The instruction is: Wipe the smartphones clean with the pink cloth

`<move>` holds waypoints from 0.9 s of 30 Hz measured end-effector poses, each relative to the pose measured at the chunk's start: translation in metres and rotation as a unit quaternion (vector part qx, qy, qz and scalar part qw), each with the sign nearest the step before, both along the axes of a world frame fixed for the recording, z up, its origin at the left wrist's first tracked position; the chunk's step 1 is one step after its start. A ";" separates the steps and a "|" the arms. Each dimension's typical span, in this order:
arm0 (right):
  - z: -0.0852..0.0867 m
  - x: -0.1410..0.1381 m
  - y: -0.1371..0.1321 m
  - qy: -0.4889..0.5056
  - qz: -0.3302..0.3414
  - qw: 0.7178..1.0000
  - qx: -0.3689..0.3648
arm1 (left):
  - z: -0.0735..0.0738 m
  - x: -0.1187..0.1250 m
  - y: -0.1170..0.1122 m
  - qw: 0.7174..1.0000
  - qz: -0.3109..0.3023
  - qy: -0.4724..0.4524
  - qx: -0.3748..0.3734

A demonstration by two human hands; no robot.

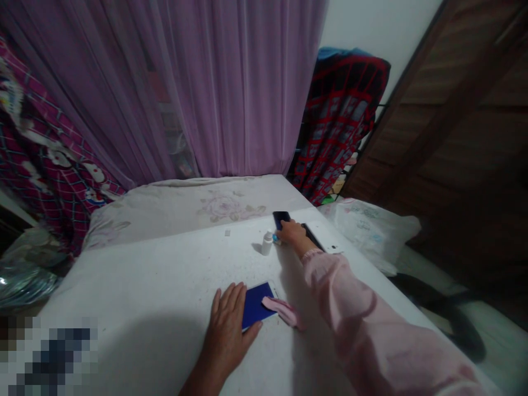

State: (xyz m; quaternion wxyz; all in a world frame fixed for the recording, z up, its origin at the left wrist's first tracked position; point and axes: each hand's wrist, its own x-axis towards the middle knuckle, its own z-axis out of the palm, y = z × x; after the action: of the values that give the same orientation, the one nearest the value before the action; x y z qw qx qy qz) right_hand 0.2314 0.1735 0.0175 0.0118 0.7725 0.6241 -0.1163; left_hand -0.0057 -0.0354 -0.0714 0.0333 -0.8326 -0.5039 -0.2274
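The left hand [226,330] lies open, fingers spread, against a blue case [254,305] on the tabletop [157,275], while the right hand [291,234] touches a dark phone [281,219] beside a white bottle [267,243], its grip unclear.

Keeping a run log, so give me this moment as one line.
left hand: on blue phone | right hand: on dark phone | nearby: small white bottle, pink cloth

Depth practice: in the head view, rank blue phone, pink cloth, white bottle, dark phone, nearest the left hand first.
1. Blue phone, at the left hand.
2. Pink cloth, to its right.
3. White bottle, farther up.
4. Dark phone, farthest.
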 end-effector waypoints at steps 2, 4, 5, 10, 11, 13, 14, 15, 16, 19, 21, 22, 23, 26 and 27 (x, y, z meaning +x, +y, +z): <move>-0.002 0.002 -0.012 -0.005 0.003 1.000 0.008 | -0.001 0.000 0.001 1.000 0.001 -0.001 0.003; -0.004 0.003 -0.023 -0.008 0.007 1.000 0.018 | -0.003 0.000 0.002 1.000 0.001 -0.002 0.009; -0.005 0.004 -0.029 -0.009 0.009 1.000 0.021 | -0.004 0.000 0.002 1.000 0.001 -0.002 0.012; -0.015 0.004 -0.059 -0.025 0.007 0.999 0.040 | -0.008 -0.001 0.004 1.000 -0.002 -0.001 0.026; -0.018 0.003 -0.065 -0.031 0.004 0.998 0.047 | -0.009 -0.001 0.005 1.000 -0.001 0.000 0.029; -0.024 0.001 -0.078 -0.040 0.000 0.997 0.061 | -0.009 -0.002 0.005 0.999 -0.001 0.001 0.035; -0.027 0.000 -0.084 -0.046 -0.002 0.997 0.069 | -0.009 -0.002 0.005 0.999 -0.001 0.002 0.037; -0.030 -0.001 -0.089 -0.053 -0.005 0.995 0.079 | -0.009 -0.002 0.006 0.999 -0.001 0.003 0.039; -0.033 -0.001 -0.094 -0.061 -0.007 0.994 0.090 | -0.009 -0.002 0.006 0.999 -0.003 0.004 0.040; -0.042 0.000 -0.101 -0.081 0.005 0.988 0.130 | -0.009 -0.002 0.006 0.999 -0.004 0.008 0.041; -0.047 0.001 -0.101 -0.083 0.018 0.985 0.153 | -0.009 -0.002 0.006 0.999 -0.002 0.010 0.040; -0.049 0.002 -0.101 -0.081 0.021 0.983 0.164 | -0.009 -0.002 0.006 0.999 -0.001 0.011 0.038; -0.051 0.003 -0.100 -0.077 0.019 0.981 0.175 | -0.009 -0.002 0.006 0.999 -0.001 0.013 0.036; -0.055 0.005 -0.100 -0.060 0.017 0.975 0.215 | -0.009 -0.003 0.006 0.999 -0.002 0.016 0.035; -0.056 0.006 -0.102 -0.050 0.023 0.971 0.231 | -0.009 -0.003 0.006 0.999 -0.002 0.017 0.036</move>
State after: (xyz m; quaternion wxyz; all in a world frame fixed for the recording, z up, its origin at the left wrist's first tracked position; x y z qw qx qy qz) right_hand 0.2376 0.0713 -0.0385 -0.1328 0.7444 0.6506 0.0702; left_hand -0.0085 -0.0297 -0.0806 0.0710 -0.8357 -0.4929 -0.2315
